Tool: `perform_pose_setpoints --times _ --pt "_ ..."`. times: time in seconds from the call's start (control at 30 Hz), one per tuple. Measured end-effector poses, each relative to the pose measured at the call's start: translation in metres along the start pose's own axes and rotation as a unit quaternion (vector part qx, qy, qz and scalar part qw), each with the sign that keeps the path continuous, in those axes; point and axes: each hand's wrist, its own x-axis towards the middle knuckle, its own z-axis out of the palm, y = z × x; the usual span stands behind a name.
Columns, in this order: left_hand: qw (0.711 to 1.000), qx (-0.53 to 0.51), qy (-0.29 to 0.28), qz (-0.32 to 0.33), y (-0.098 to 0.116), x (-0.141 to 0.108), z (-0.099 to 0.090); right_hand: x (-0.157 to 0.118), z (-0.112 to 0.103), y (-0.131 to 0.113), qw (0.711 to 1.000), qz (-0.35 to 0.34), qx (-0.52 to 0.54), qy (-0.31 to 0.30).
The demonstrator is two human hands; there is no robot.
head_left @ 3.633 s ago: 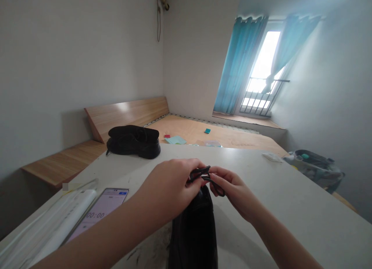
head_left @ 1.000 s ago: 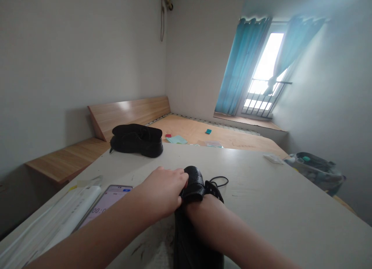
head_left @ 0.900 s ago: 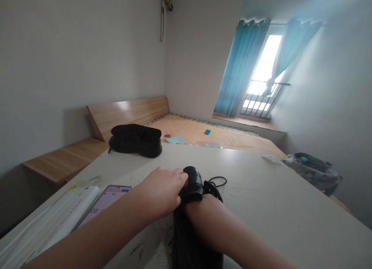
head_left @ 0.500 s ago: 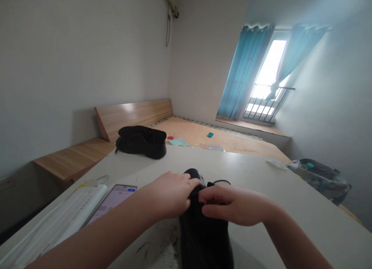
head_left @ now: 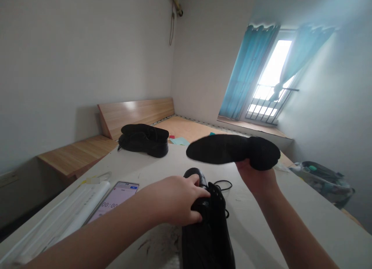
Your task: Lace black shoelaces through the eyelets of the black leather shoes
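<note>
A black lace-up shoe (head_left: 207, 242) lies on the table close to me, its toe pointing away. My left hand (head_left: 183, 201) grips it near the toe, thumb and fingers pressed on the upper. Black laces (head_left: 225, 185) loop out on its right side. In the air to the right, my right hand (head_left: 255, 178) holds a black insole (head_left: 221, 149) by its wider heel end, the narrow end pointing left. Most of the right fingers are hidden behind the insole. A second black shoe (head_left: 145, 141) stands at the table's far left, a dark insole-like piece lying on top.
On the white table (head_left: 157, 164), a phone (head_left: 119, 193) showing a timer lies left, beside a clear plastic package (head_left: 78, 207). Beyond are a bed (head_left: 186, 125) with small coloured items and a wooden headboard (head_left: 139, 110). A lined bin (head_left: 322, 180) stands at right.
My right hand has left the shoe and risen to the right, bringing the insole into view. The shoe's opening and laces show more. My left hand stays on the shoe.
</note>
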Motion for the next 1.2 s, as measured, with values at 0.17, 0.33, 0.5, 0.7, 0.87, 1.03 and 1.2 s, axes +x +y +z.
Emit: perform_pose_setpoints --times 0.17,0.33,0.5,0.7,0.87,1.03,1.2 --pt "1.0 -0.003 -0.013 0.002 0.003 0.0 0.003 -0.01 0.007 -0.018 0.998 -0.042 0.019 0.035" --pt "1.0 0.012 -0.02 -0.011 0.009 -0.004 -0.001 -0.023 0.02 -0.039 0.952 0.026 -0.123 -0.279" --pt "0.999 0.023 -0.038 -0.01 0.01 -0.015 -0.007 -0.019 0.023 -0.032 0.887 0.092 -0.096 -0.442" --pt "0.999 0.022 -0.042 -0.008 0.008 -0.023 -0.012 -0.017 0.019 -0.019 0.898 0.104 -0.093 -0.418" --pt "0.998 0.011 -0.055 -0.009 0.006 -0.025 -0.015 -0.022 0.026 -0.017 0.881 0.044 -0.208 -0.423" --pt "0.998 -0.02 -0.056 -0.001 0.006 -0.023 -0.019 -0.027 0.035 -0.024 0.838 0.016 -0.302 -0.455" --pt "1.0 0.002 -0.001 -0.009 0.008 -0.02 -0.019 -0.037 0.039 -0.026 0.821 -0.037 -0.359 -0.442"
